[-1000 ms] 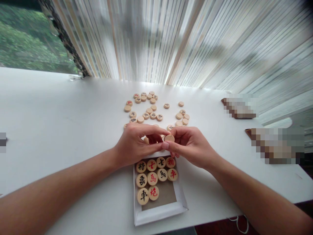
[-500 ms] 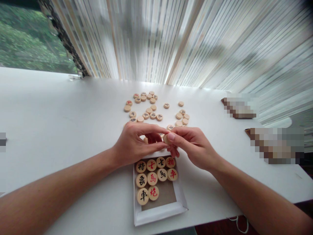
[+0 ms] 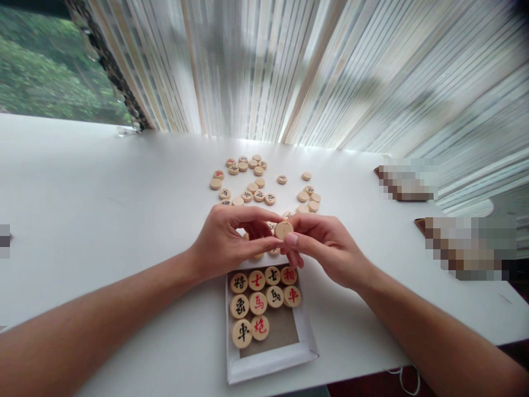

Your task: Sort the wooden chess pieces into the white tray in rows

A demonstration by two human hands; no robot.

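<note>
Between my two hands, above the far edge of a shallow white box (image 3: 273,361), is a round wooden Chinese chess piece (image 3: 284,230), its blank face toward me. My left hand (image 3: 237,237) pinches it from the left with thumb and fingertips. From the right, my right hand (image 3: 320,240) grips it between thumb and index finger. Inside the box lie several pieces with red or black characters in rows, among them a red-marked piece (image 3: 260,327) and a black-marked piece (image 3: 242,333) at the near end. Bare grey-brown box floor shows beside these two.
Several loose chess pieces, some blank side up, are scattered on the white table (image 3: 124,220) beyond my hands; one black-marked piece (image 3: 281,179) sits apart. Two blurred-out objects stand at the right. A striped curtain (image 3: 248,71) and a window (image 3: 53,66) line the back.
The chess piece between my hands has turned so that its blank face shows; before, it was tilted and partly covered by my right thumb. Both hands stay in nearly the same place.
</note>
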